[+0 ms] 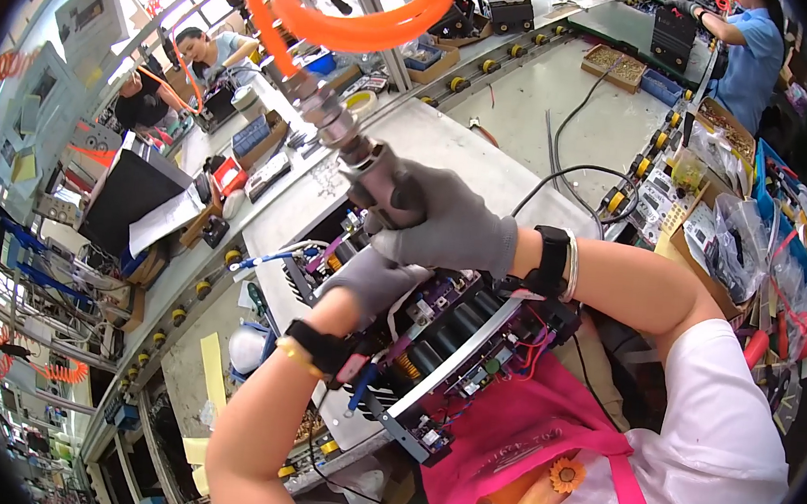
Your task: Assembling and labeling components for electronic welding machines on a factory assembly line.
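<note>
My right hand (460, 221), in a grey glove, is wrapped round a dark pneumatic screwdriver (385, 187). A metal coupling (325, 113) joins the tool to a coiled orange air hose (367, 30). Its working tip is hidden by my hands. Just below, my gloved left hand (371, 283) reaches over an open electronic device (453, 339), close under the right hand. Its fingers are mostly covered, so what they hold is unclear. The device has circuit boards, a row of black cylindrical capacitors, metal rails and coloured wires. It lies tilted on a pale work board (269, 283), close to my pink apron.
A roller conveyor (179, 316) with yellow wheels curves round the table. Black cables (567, 171) lie at the upper right. Cartons and plastic-wrapped parts (715, 248) crowd the right side. A black casing (132, 192) stands at the left. Other people work across the line and far right.
</note>
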Available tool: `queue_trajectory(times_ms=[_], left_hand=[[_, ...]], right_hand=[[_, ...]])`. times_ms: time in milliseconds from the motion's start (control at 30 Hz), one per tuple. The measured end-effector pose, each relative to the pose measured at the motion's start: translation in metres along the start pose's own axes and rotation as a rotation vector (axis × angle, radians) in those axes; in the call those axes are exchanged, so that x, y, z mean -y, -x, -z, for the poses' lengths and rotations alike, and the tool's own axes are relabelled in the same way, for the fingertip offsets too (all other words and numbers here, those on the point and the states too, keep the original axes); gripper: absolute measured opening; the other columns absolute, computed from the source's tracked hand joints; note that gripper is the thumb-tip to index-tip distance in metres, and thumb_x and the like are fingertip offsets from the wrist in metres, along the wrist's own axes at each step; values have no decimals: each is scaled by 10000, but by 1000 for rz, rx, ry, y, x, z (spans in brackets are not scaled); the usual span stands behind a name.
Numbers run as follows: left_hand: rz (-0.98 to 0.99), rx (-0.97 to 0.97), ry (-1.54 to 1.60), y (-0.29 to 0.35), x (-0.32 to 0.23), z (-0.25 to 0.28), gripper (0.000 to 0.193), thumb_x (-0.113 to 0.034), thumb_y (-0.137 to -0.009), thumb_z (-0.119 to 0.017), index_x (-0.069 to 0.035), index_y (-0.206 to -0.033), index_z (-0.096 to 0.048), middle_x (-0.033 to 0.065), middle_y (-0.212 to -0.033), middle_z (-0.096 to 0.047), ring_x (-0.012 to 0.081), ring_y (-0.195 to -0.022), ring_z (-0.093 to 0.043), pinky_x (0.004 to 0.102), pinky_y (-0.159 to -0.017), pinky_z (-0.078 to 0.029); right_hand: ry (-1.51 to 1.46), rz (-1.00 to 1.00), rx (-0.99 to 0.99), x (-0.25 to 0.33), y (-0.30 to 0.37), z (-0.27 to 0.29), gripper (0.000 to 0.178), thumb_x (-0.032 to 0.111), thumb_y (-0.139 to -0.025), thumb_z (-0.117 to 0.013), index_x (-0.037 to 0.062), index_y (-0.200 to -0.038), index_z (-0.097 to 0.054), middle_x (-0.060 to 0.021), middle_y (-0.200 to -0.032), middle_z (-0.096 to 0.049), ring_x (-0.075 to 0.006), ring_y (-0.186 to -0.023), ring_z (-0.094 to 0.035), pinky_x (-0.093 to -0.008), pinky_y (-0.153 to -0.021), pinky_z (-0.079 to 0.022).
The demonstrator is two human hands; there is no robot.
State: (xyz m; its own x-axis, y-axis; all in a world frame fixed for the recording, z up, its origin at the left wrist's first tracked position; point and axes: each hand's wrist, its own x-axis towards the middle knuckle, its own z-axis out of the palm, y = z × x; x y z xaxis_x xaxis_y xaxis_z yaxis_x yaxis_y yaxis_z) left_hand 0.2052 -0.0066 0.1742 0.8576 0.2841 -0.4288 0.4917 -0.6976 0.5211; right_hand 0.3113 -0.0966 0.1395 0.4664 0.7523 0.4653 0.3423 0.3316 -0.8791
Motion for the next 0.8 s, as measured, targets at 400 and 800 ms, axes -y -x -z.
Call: queue_trajectory(times_ms=[400, 800], left_hand=[[-274, -113, 1456, 27, 72, -26, 263, -83, -955, -442, 26, -1193, -418, 243, -1117, -573, 183, -713, -631, 236, -533, -532], [-239, -130, 1488, 25, 41, -39, 272, -192, -971, -468, 6, -1157, -465, 162, -953, -617, 156, -696, -624, 211, -524, -503]], right_hand=[[-525, 364, -177, 77, 0, 12, 459, -50, -735, -635, -19, -1171, -496, -75, -918, -649, -116, -759, -629, -240, -646, -516], [-640, 480, -45, 90, 29, 20, 573, -21, -785, -536, 13, -1325, -348, -242, -1073, -576, -217, -800, -647, -375, -744, -539]])
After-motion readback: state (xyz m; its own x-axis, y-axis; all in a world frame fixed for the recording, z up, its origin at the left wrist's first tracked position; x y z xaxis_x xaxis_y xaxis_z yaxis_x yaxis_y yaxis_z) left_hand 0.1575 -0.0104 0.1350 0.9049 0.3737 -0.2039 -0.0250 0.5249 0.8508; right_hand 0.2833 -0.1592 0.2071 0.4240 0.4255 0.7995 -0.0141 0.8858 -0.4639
